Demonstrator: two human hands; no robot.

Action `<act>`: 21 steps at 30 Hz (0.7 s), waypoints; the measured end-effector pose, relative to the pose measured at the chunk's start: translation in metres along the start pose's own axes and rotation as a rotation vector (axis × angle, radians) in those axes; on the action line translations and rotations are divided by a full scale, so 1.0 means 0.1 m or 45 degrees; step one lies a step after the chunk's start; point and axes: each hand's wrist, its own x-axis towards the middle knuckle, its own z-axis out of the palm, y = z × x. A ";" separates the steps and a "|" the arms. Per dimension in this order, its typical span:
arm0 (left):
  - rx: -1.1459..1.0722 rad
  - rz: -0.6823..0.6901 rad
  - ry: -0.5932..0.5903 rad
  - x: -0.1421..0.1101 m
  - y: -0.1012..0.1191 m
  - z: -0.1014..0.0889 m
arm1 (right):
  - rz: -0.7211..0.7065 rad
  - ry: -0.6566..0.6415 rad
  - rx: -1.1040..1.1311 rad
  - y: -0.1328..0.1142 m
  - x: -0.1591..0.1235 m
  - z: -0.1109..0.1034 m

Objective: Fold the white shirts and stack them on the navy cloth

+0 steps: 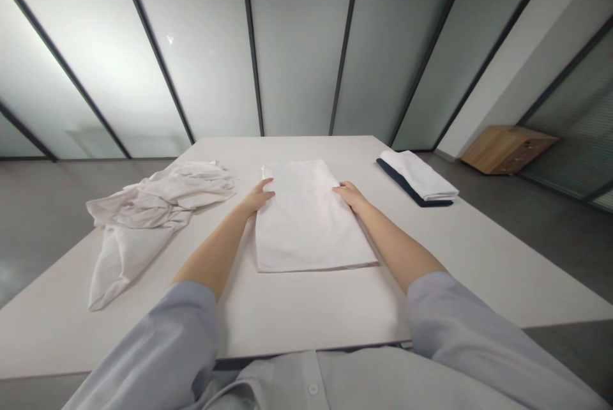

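A folded white cloth garment (311, 225) lies flat in the middle of the white table (306, 317). My left hand (257, 197) rests at its left edge, with the fingertips on the fabric. My right hand (351, 196) lies at its upper right edge, with the fingers on the cloth. Neither hand visibly grips it. To the left, a crumpled white garment (153, 212) lies in a loose heap, partly over the table's left edge. At the far right, a neatly folded white garment (417, 174) sits on a dark navy folded piece (407, 185).
The table's far edge runs in front of a frosted glass wall (297, 46) with dark frames. A grey floor (550, 225) surrounds the table. A low wooden cabinet (507, 149) stands by the right wall. My light blue sleeves fill the bottom of the view.
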 end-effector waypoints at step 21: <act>0.032 -0.167 -0.207 -0.11 0.17 -0.17 | -0.161 -0.465 0.043 -0.03 -0.09 -0.15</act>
